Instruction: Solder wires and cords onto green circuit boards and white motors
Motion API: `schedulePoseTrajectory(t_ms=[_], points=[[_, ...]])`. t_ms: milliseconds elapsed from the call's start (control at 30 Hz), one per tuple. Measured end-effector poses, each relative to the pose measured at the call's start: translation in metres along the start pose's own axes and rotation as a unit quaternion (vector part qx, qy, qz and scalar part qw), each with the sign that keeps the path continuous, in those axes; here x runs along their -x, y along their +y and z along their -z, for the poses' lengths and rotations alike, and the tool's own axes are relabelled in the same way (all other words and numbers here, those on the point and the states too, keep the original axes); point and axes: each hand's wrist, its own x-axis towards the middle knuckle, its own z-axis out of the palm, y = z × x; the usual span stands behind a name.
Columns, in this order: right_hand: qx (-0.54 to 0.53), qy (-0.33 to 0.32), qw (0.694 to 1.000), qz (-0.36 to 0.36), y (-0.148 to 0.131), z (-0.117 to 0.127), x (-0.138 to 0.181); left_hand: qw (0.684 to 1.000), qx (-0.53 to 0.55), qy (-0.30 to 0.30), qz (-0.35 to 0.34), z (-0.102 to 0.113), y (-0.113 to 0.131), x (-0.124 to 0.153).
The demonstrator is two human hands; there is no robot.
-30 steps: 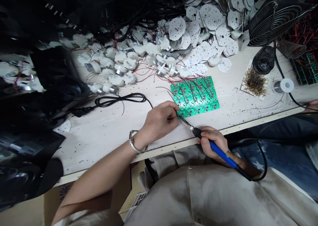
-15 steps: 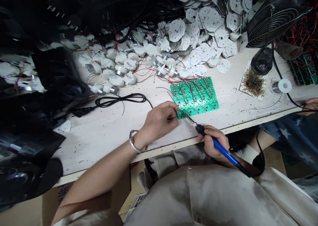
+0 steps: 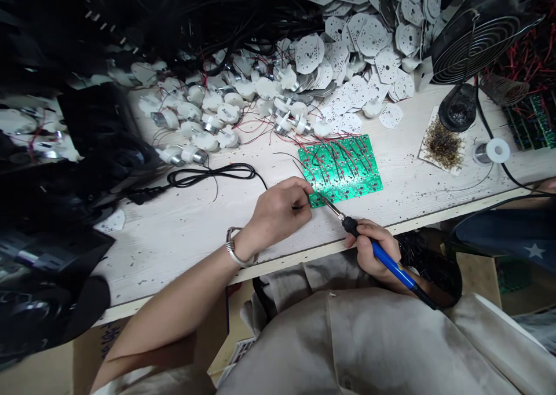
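Observation:
My left hand (image 3: 282, 207), with a bangle at its wrist, is closed in a pinch at the lower left corner of a green circuit board (image 3: 354, 178). A thin black cable (image 3: 208, 175) runs from a loose coil to behind this hand, and a dark bit of it shows between the curled fingers. My right hand (image 3: 377, 247) grips a blue-handled soldering iron (image 3: 393, 267) like a pen. Its tip touches or nearly touches the board beside my left fingertips; the exact contact is too small to make out. Rows of red and black wires (image 3: 343, 157) stand on the board.
White geared motors (image 3: 212, 114) with red wires lie heaped behind the board, beside a pile of white octagonal plates (image 3: 369, 36). To the right are a black fan (image 3: 478, 36), an iron stand (image 3: 458, 108), a dirty pad (image 3: 443, 143) and a solder spool (image 3: 497, 150). Another person's leg (image 3: 512, 238) is at right.
Both my hands, the iron and the board hold nearly still. At the right, the other person's leg has shifted and their hand has mostly moved out of view.

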Motion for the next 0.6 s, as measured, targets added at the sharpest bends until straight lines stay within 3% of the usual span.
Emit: schedulePoseTrajectory(t_ms=[233, 367, 433, 600], points=[[-0.022, -0.028, 0.999, 0.0, -0.007, 0.008, -0.011, 1.0, 0.003, -0.003, 0.0, 0.0, -0.001, 0.0], [0.138, -0.015, 0.988, 0.069, 0.003, 0.03, -0.038, 1.0, -0.002, -0.008, 0.001, 0.001, -0.001, 0.0], [0.203, -0.011, 0.977, 0.062, 0.015, 0.036, -0.052, 1.0, -0.007, -0.009, -0.004, 0.001, -0.002, 0.0], [0.244, -0.042, 0.967, 0.067, 0.04, 0.026, -0.069, 0.999, -0.016, 0.0, -0.029, -0.001, -0.005, -0.002]])
